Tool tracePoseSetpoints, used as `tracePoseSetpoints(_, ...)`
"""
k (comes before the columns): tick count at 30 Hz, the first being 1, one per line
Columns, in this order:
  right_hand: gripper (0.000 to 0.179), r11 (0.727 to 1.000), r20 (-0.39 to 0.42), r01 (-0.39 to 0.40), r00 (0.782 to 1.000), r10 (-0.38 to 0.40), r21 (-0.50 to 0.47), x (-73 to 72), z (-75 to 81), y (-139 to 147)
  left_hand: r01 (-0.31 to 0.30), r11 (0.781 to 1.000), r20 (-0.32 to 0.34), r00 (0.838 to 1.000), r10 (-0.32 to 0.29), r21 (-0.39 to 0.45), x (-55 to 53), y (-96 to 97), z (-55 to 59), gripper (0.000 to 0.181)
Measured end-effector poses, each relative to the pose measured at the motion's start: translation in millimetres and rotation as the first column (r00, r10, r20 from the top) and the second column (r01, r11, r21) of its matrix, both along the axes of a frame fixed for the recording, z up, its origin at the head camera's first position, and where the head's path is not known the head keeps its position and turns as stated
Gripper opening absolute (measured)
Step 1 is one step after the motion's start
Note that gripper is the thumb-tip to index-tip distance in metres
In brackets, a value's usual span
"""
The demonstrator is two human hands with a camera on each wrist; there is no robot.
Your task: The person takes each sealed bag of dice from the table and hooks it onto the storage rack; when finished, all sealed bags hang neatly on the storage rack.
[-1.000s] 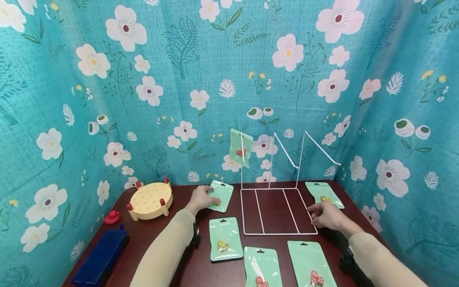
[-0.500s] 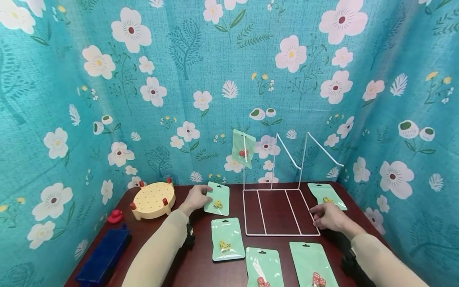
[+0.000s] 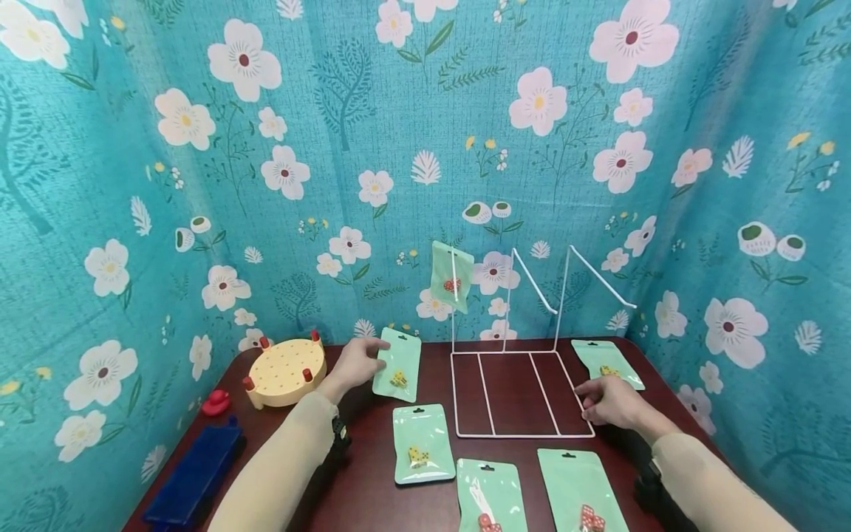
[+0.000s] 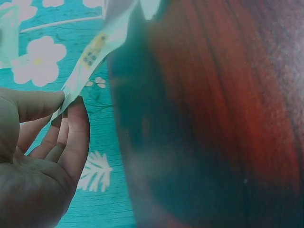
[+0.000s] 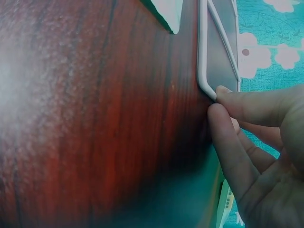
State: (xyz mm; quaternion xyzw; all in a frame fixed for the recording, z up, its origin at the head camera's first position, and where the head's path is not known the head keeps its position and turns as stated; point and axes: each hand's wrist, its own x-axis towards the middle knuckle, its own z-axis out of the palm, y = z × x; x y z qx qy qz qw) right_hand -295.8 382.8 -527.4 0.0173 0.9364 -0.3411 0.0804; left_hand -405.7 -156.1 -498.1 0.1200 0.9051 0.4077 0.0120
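My left hand (image 3: 355, 363) pinches the left edge of a pale green zip pouch (image 3: 404, 353) with yellow dice showing through its window. In the left wrist view, thumb and fingers meet on the edge of this pouch (image 4: 111, 40), which is lifted and seen nearly edge-on. My right hand (image 3: 613, 403) holds the right side of the white wire rack (image 3: 525, 436) near its front corner. The right wrist view has thumb and forefinger pinching that rack's wire (image 5: 203, 71). One green pouch with red dice (image 3: 447, 266) hangs on the rack's left hook.
Other green pouches lie about the rack: one with yellow dice (image 3: 425, 425), two with red dice (image 3: 488, 480), (image 3: 575, 473) in front, another (image 3: 595, 351) at right. At left are a round yellow pegged stand (image 3: 286, 369), a red duck (image 3: 216, 403) and a blue object (image 3: 193, 473).
My left hand has moved left and slightly up, and the pouch it pinches has shifted with it, now tilted more upright. The right hand stays at the rack.
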Motion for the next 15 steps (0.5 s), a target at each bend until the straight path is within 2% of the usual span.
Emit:
tracePoseSetpoints(8,0.051,1.0,-0.028,-0.017,0.999,0.018,0.01,0.3,1.2,0,-0.011,0.999,-0.007,1.0,0.012,0.046,13.4,-2.2,14.9,0.039)
tracePoseSetpoints(15,0.052,1.0,-0.028,-0.02,0.999,0.02,0.008,0.6,-1.1,1,0.024,0.999,-0.073,0.997,-0.02,0.049,24.4,-2.6,22.7,0.038)
